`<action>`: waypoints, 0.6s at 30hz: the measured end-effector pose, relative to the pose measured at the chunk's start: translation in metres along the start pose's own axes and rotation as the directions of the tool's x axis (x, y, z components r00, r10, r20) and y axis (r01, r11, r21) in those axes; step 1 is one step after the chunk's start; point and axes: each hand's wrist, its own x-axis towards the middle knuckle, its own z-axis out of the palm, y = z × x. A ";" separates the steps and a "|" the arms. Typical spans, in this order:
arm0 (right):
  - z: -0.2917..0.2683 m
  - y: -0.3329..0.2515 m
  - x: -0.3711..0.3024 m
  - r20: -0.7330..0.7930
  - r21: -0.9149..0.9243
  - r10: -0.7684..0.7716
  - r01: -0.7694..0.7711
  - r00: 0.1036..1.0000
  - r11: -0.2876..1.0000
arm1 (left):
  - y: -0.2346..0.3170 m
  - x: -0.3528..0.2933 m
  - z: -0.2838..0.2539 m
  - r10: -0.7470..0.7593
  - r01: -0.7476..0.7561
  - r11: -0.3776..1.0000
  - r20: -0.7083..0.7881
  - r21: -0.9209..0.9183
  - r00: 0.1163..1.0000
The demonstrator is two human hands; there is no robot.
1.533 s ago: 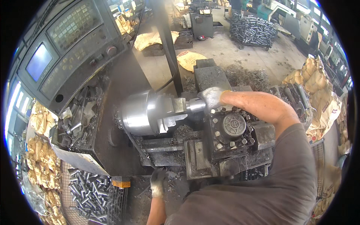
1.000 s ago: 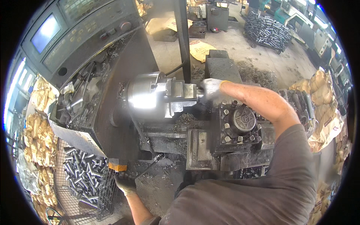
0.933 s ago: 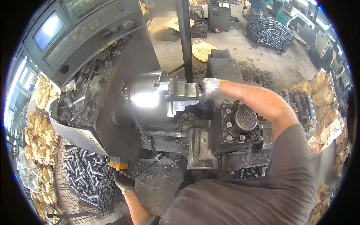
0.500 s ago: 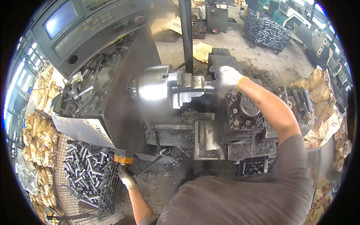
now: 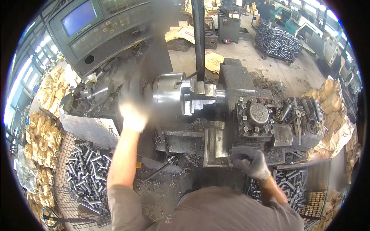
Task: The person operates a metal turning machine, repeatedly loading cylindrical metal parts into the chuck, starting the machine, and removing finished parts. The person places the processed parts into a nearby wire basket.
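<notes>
My left hand, in a pale glove, is smeared by motion beside the left side of the round metal chuck; its fingers cannot be made out. A short metal piece sits at the right end of the stepped chuck jaws. My right hand, in a grey-stained glove, hovers at the near side of the tool post, by the metal slide. Its fingers are loosely bent with a gap to the thumb, and I see nothing held in them.
A wire basket of metal tubes stands lower left, another basket of tubes lower right. The control panel rises upper left. Loose tools lie right of the tool post. Brown paper sacks line the left.
My right hand has come away from the chuck jaws, down and toward me. My left hand has risen from beside the orange block at lower left to the chuck's left side. The view has shifted slightly.
</notes>
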 end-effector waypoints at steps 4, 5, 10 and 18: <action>0.003 0.025 -0.033 -0.022 0.138 0.208 -0.203 0.978 0.969 | -0.020 0.105 0.071 -0.286 0.262 0.957 0.230 0.126 0.930; -0.001 0.031 -0.040 -0.035 0.157 0.234 -0.226 0.972 0.961 | -0.017 0.126 0.081 -0.376 0.340 0.925 0.280 0.170 0.883; -0.017 0.042 -0.049 0.049 0.104 0.281 -0.285 0.958 0.953 | -0.071 0.153 0.109 -0.422 0.288 0.877 0.328 0.385 0.845; 0.029 0.056 -0.014 0.354 0.062 0.273 -0.313 0.895 0.948 | 0.076 -0.061 -0.008 -0.112 0.146 0.969 0.169 -0.199 0.979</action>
